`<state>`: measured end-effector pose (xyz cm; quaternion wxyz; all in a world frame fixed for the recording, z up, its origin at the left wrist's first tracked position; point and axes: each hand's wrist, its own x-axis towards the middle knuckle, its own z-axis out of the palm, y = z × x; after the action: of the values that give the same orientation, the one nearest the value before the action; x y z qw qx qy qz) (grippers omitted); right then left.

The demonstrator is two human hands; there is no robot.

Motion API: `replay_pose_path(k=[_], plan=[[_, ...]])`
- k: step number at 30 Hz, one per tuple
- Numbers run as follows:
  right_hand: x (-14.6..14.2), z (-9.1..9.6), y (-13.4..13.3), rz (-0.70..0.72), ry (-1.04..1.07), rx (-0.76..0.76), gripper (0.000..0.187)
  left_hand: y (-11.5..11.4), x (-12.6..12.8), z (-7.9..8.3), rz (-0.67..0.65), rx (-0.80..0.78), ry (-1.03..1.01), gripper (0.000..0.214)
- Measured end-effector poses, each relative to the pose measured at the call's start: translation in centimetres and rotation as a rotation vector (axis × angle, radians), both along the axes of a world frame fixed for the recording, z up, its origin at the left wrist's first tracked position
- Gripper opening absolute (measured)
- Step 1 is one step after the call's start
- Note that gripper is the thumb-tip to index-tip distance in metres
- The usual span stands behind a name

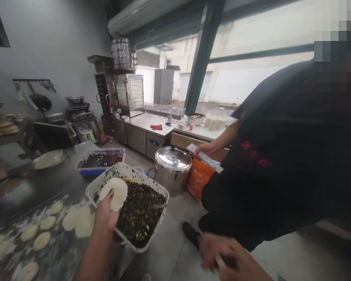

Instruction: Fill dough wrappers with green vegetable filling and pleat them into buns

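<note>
Holds dough wrapper [119, 191] in left hand [108, 216], partly closed, with thumb on top and other fingers mostly hidden beneath. Shows dark smear near the thumb tip. Hangs over the left part of white tub [161, 214], tilted, partly covering dark green chopped filling [140, 212]. Rests metal utensil [158, 206] in the filling, toward the tub's right side.

Curls right hand [219, 253] well apart from the tub, at lower right, near the co-worker's leg. Blurs heavily; seems to include something pale between the fingers, but cannot tell what, nor how tight the grip.

Spreads flour across dark work table [58, 183] at left. Includes several small dough rounds [48, 223] lying apart there, plus overlapping flat wrappers [80, 221] just beside the white tub. Sets blue-and-white tub [93, 171] with dark reddish contents behind, and round tray [49, 159] farther left.

Stands lidded steel pot [174, 168] on the floor beyond, with orange bag [197, 181] beside. Places co-worker [275, 148] at right, in dark top with red characters; holds pale flat strip [206, 159] in co-worker's hand [207, 149]. Shows red cloth [156, 127] on white counter [143, 121] at back, near glass-fronted cabinet [135, 93], with steamer stack [123, 54] higher up.
</note>
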<state>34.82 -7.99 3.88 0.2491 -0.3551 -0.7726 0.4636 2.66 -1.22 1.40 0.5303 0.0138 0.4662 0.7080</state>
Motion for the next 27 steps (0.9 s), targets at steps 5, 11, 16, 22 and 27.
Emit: replay_pose_path(k=[5, 11, 16, 22, 27], plan=[[-4.8, 0.0, 4.5, 0.049, -0.143, 0.075, 0.020, -1.6, 0.2, 1.6, 0.043, 0.034, -0.054, 0.030], [-8.3, -2.1, 6.4, 0.052, -0.308, 0.302, 0.018, -3.7, -1.3, 1.7, 0.065, 0.069, -0.057, 0.031], [-10.0, -3.7, 9.9, -0.075, -0.649, 0.559, 0.016, -2.5, -4.8, 1.0, 0.069, 0.037, -0.059, 0.032], [-13.5, -5.6, 13.7, 0.045, -1.035, 0.599, 0.012, 0.0, -8.3, -1.1, 0.010, -0.014, -0.107, 0.028], [-15.2, -6.3, 14.8, 0.058, -1.109, 0.601, 0.016, 1.4, -9.9, -2.8, -0.049, -0.047, -0.116, 0.025]])
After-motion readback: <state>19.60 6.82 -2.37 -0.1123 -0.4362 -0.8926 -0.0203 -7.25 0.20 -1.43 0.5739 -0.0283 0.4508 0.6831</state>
